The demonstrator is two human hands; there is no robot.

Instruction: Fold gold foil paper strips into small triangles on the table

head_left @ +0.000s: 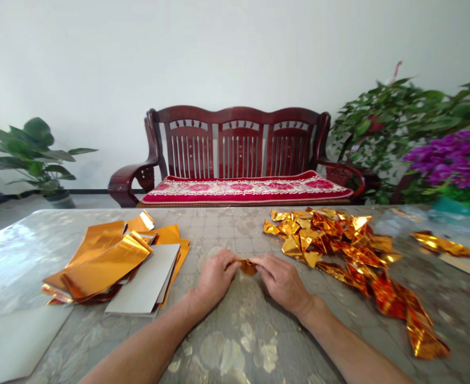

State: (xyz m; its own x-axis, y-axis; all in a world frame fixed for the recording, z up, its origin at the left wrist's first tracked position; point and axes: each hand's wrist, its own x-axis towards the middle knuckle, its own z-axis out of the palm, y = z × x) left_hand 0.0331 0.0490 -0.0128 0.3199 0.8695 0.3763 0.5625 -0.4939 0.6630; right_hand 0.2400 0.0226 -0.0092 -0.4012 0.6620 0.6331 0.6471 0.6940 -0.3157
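Observation:
Between my two hands is a small folded piece of gold foil paper (248,267), held just above the middle of the table. My left hand (218,274) pinches its left end, and my right hand (281,280) pinches its right end. The fingers cover both ends, so only the middle of the piece shows. To the left lies a loose stack of gold foil sheets (99,266), some with the pale backing side up. To the right spreads a heap of folded gold foil pieces (339,240), trailing toward the near right.
A patterned table covering (227,346) lies under everything. One pale sheet (19,338) rests at the near left. Clear plastic (403,220) and another gold piece (446,246) lie far right. Beyond the table stand a wooden bench (238,138) and potted plants (39,154).

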